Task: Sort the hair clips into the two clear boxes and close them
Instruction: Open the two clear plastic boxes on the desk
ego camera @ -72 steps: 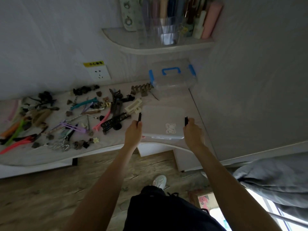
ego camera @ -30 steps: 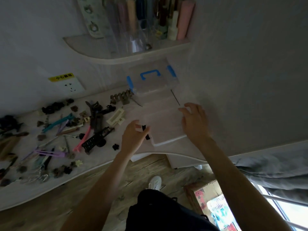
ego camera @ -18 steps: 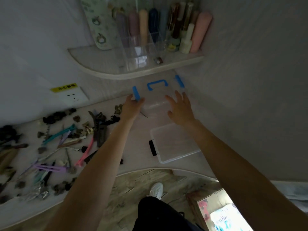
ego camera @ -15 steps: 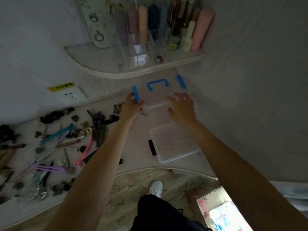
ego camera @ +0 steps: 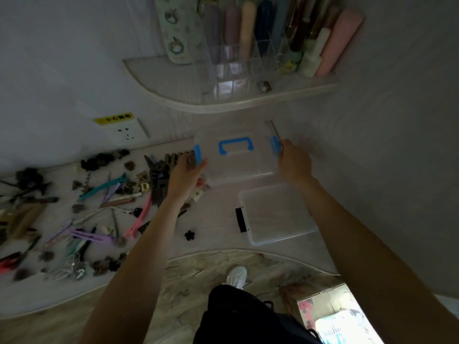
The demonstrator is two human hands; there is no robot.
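A clear box with a blue handle and blue side latches (ego camera: 238,157) is held between both hands near the corner of the desk. My left hand (ego camera: 185,180) grips its left end by the blue latch, and my right hand (ego camera: 294,163) grips its right end. A second, flatter clear box with a black latch (ego camera: 275,214) lies on the desk just in front, apart from both hands. Several hair clips (ego camera: 94,194) in black, brown, teal, pink and purple are strewn over the left half of the desk. A small black flower clip (ego camera: 189,235) lies alone.
The pale desk (ego camera: 213,239) has a curved front edge. A corner shelf (ego camera: 223,100) above the box carries a clear organiser with tubes and bottles. A wall socket (ego camera: 126,131) sits left of the box. The right wall stands close by.
Both hands left the flat black-latch box on the desk, reached to the back corner and closed on the ends of the blue-handled box, which now sits nearer to me.
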